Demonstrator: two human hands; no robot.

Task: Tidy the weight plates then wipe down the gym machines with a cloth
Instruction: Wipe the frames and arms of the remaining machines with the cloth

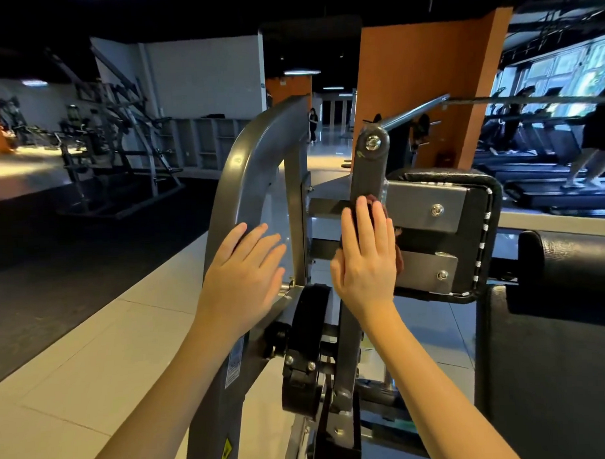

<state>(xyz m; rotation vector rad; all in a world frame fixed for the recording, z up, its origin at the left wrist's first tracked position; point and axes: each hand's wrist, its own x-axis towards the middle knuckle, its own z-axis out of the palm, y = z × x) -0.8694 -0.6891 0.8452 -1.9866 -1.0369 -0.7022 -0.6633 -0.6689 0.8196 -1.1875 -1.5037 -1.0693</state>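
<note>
My left hand flat on curved grey frame, fingers straight and spread, gripping nothing. My right hand at its 3 o'clock, fingers straight, pressing reddish-brown cloth against grey lever arm. Black pad at cloth's 3 o'clock.

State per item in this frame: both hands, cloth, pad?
left hand: open, flat on the curved grey frame.
right hand: open, straight fingers pressing the cloth.
cloth: bunched, pinned against the grey upright arm.
black pad: bolted to two metal brackets.
</note>
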